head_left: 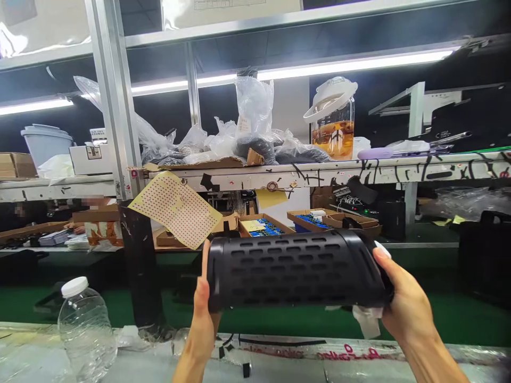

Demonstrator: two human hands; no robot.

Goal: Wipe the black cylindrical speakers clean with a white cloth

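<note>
A long black casing with rows of oblong slots is held level in the air above the near edge of the bench. My left hand grips its left end, thumb at the near side and a finger up along the end. At the other end, my right hand is closed round the casing, its thumb on the upper corner beside a small white item. A crumpled translucent piece hangs below the casing near my right hand.
An empty clear bottle stands at the near left. Behind are a green belt surface, a dark post, a yellow dotted sticker sheet, and open cartons with blue parts. Above, a shelf holds bags and a jar.
</note>
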